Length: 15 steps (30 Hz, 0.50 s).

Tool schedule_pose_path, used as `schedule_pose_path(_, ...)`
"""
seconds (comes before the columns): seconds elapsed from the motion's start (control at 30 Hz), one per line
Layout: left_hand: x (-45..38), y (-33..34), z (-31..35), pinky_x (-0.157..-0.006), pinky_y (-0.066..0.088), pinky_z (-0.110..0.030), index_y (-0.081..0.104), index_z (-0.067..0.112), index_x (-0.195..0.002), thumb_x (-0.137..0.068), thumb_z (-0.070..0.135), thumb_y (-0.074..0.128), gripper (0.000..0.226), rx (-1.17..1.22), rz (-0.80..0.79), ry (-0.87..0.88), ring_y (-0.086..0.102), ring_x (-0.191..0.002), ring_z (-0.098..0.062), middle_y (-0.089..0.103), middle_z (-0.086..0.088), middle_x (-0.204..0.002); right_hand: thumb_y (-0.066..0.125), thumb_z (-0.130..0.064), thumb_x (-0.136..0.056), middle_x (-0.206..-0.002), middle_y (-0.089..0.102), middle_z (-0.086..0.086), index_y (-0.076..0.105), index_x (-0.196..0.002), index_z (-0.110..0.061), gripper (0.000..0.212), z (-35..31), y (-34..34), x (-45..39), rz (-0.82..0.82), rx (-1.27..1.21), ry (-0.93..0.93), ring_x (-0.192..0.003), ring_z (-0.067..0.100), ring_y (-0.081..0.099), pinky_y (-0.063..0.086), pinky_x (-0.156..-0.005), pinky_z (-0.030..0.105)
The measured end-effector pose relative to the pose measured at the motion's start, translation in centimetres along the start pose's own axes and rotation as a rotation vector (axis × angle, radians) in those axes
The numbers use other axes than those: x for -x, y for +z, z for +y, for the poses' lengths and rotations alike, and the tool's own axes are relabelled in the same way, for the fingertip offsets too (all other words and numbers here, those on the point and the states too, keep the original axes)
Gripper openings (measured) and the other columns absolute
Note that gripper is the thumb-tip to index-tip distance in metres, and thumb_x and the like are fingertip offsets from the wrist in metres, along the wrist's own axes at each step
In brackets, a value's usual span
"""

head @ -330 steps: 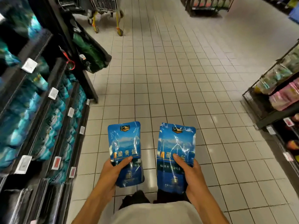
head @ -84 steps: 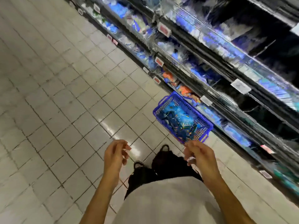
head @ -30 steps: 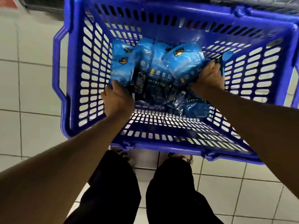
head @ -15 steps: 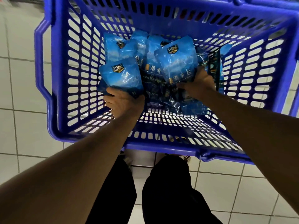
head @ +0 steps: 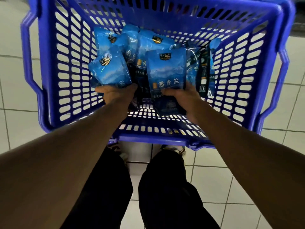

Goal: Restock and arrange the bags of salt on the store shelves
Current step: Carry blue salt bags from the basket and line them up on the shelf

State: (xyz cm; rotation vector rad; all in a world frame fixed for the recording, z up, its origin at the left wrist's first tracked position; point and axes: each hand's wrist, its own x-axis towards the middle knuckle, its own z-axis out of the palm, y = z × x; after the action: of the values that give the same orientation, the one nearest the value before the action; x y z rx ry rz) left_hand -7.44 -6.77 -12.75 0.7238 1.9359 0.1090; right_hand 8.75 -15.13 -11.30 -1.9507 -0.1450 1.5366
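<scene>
A blue plastic basket (head: 49, 80) stands on the tiled floor below me. Inside it lie several blue bags of salt (head: 145, 47), heaped toward the far wall. My left hand (head: 115, 95) grips the bottom of one blue salt bag (head: 110, 71), tilted leftward and raised off the heap. My right hand (head: 183, 98) holds a second salt bag (head: 165, 70) upright by its lower half, label facing me. Both arms reach down into the basket.
White floor tiles (head: 14, 100) surround the basket. My legs in dark trousers (head: 165, 187) stand just behind its near rim (head: 148, 139). A dark shelf base (head: 298, 17) shows at the top right corner.
Both hands have lifted their bags higher and drawn them toward me, off the pile. The right bag now stands upright with its label facing me.
</scene>
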Motion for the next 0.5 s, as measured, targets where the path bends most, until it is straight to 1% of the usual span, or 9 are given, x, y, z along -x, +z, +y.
schedule_pose_path(0.03,0.1,-0.6,0.6,-0.066,0.06,-0.032,0.047,0.013,-0.12,-0.073,0.031,0.089,0.065,0.032,-0.007,-0.008,0.07,-0.098,-0.03,0.069,-0.015,-0.12,0.085,-0.008,-0.076,-0.098,0.078,-0.004,0.069,-0.091,-0.027,0.029,-0.2,0.1,0.9,-0.002,-0.023,0.014,-0.099,0.022,0.073,0.056,-0.098,0.044)
schedule_pose_path(0.07,0.1,-1.3,1.2,-0.065,0.061,-0.031,0.05,0.01,-0.126,-0.065,0.034,0.092,0.078,0.086,-0.03,-0.022,0.07,-0.101,-0.029,0.068,-0.011,-0.12,0.085,-0.009,-0.076,-0.103,0.078,-0.001,0.069,-0.091,-0.027,0.029,-0.4,0.2,1.8,0.0,-0.048,0.025,-0.103,0.024,0.072,0.055,-0.1,0.047)
schedule_pose_path(0.13,0.7,-3.0,2.6,-0.079,0.063,-0.044,0.06,0.008,-0.131,-0.05,0.038,0.09,0.092,0.131,-0.152,-0.102,0.071,-0.105,-0.033,0.069,-0.013,-0.122,0.085,-0.008,-0.076,-0.105,0.078,0.003,0.07,-0.095,-0.025,0.029,-1.0,0.7,3.6,0.001,-0.103,0.033,-0.103,0.026,0.072,0.055,-0.099,0.051)
schedule_pose_path(0.2,1.9,-4.5,3.9,-0.093,0.058,-0.055,0.065,0.007,-0.129,-0.05,0.037,0.086,0.088,0.145,-0.306,-0.126,0.072,-0.106,-0.035,0.071,-0.019,-0.122,0.083,-0.006,-0.078,-0.107,0.078,0.008,0.072,-0.105,-0.02,0.033,-1.7,1.2,5.7,-0.016,-0.17,0.043,-0.102,0.03,0.073,0.056,-0.096,0.055)
schedule_pose_path(0.27,3.6,-6.0,4.9,-0.097,0.055,-0.056,0.069,0.006,-0.125,-0.051,0.036,0.088,0.081,0.134,-0.415,-0.106,0.072,-0.106,-0.036,0.072,-0.02,-0.121,0.082,-0.004,-0.078,-0.107,0.078,0.011,0.072,-0.113,-0.014,0.038,-2.6,1.6,7.9,-0.027,-0.239,0.065,-0.099,0.033,0.074,0.057,-0.091,0.059)
schedule_pose_path(0.33,5.5,-7.2,5.8,-0.096,0.056,-0.054,0.07,0.009,-0.124,-0.06,0.038,0.091,0.074,0.201,-0.484,-0.076,0.074,-0.102,-0.034,0.074,-0.017,-0.118,0.081,-0.005,-0.079,-0.105,0.078,0.012,0.074,-0.109,-0.016,0.033,-3.5,1.8,10.4,-0.03,-0.287,0.075,-0.097,0.035,0.075,0.059,-0.087,0.059)
schedule_pose_path(0.37,6.5,-7.9,6.3,-0.098,0.054,-0.052,0.068,0.01,-0.128,-0.068,0.048,0.088,0.074,0.233,-0.509,-0.077,0.073,-0.103,-0.033,0.074,-0.015,-0.118,0.081,-0.005,-0.079,-0.105,0.078,0.013,0.075,-0.106,-0.018,0.03,-4.0,1.8,11.9,-0.033,-0.318,0.076,-0.097,0.036,0.075,0.06,-0.084,0.058)
schedule_pose_path(0.43,8.7,-9.5,7.2,-0.099,0.051,-0.048,0.065,0.012,-0.134,-0.083,0.066,0.068,0.075,0.283,-0.56,-0.096,0.069,-0.106,-0.032,0.071,-0.013,-0.12,0.08,-0.005,-0.079,-0.101,0.078,0.014,0.077,-0.097,-0.023,0.026,-5.0,1.6,15.1,-0.042,-0.385,0.077,-0.091,0.037,0.076,0.063,-0.071,0.052)
schedule_pose_path(0.5,11.3,-11.7,7.8,-0.087,0.059,-0.044,0.066,0.013,-0.133,-0.094,0.062,0.056,0.064,0.317,-0.607,-0.095,0.07,-0.102,-0.032,0.072,-0.015,-0.12,0.082,-0.008,-0.074,-0.099,0.079,0.011,0.076,-0.1,-0.023,0.03,-6.3,1.4,18.8,-0.053,-0.431,0.073,-0.084,0.032,0.077,0.063,-0.064,0.047)
